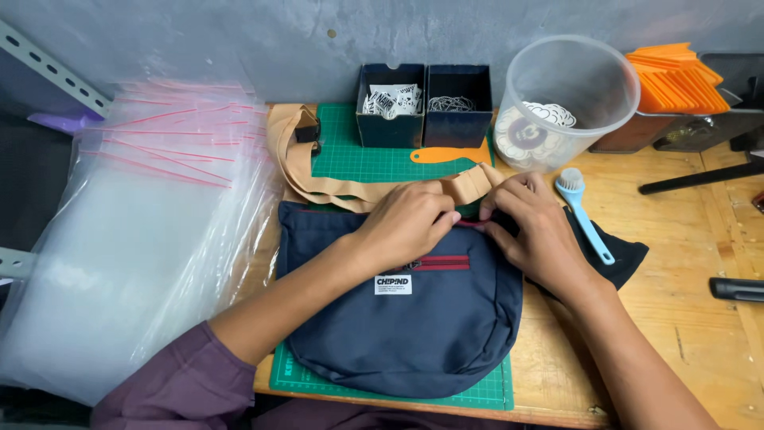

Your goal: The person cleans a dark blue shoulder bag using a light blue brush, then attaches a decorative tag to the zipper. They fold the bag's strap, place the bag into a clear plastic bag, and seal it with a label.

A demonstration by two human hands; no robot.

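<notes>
My left hand [406,223] and right hand [529,227] pinch the navy bag [406,326] top, mid-frame; white rectangular label [393,284] below; 2 dark boxes [424,107] hold tags above.

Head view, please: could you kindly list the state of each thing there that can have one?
Navy bag: flat on the green cutting mat, both hands at its top edge.
Tan strap: loose, looped behind the bag.
Left hand: fingers pinched at the top edge.
Right hand: fingers curled at the same edge.
Clear tub: upright, open.
Two dark boxes: open, partly filled.
Brush: lying flat.
</notes>
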